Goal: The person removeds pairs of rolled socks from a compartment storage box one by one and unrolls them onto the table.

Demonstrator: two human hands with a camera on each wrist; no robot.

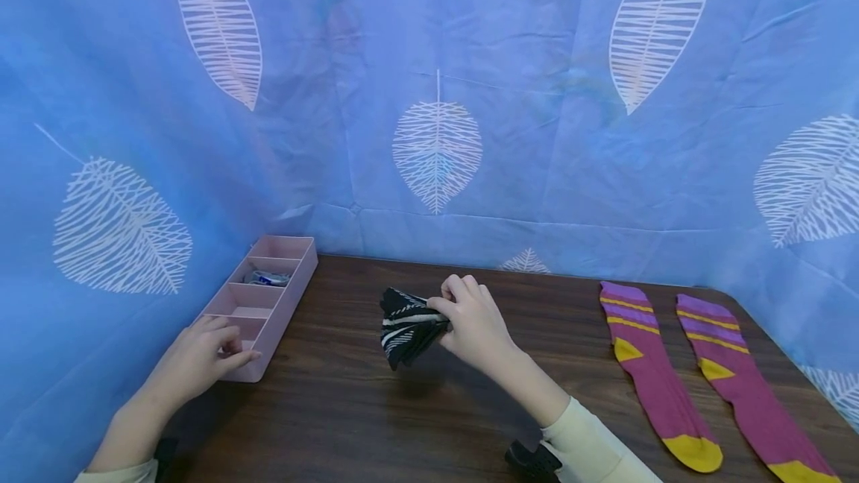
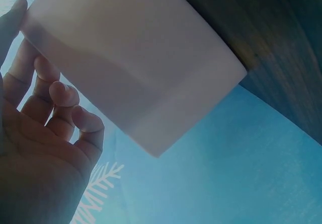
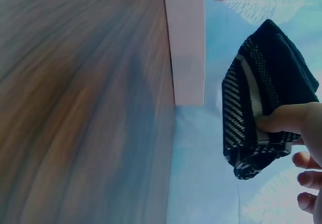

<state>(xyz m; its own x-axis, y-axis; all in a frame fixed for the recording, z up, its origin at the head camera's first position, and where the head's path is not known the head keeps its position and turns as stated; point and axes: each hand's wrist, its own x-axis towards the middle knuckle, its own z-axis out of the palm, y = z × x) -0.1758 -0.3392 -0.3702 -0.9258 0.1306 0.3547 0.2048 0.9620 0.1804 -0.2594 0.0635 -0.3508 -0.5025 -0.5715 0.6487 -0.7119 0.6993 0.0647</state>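
A blue leaf-printed curtain stands behind the dark wooden tabletop from ten to two o'clock. Measured from the black-and-white knit bundle, the pink compartment box sits near nine to ten o'clock, its dividers and side walls rising above the wood; a small clear-and-blue packet lies in its second compartment from the far end. Two maroon socks with yellow toes and heels lie side by side, flat and apart, between three and four o'clock. The left hand partly covers the box's nearest compartment, touching the rim at its near end, fingers bent; whether it truly pinches the rim I cannot tell. The right hand pinches the bundle's three-o'clock end between thumb and fingers, narrowly closed, holding it above the tabletop.
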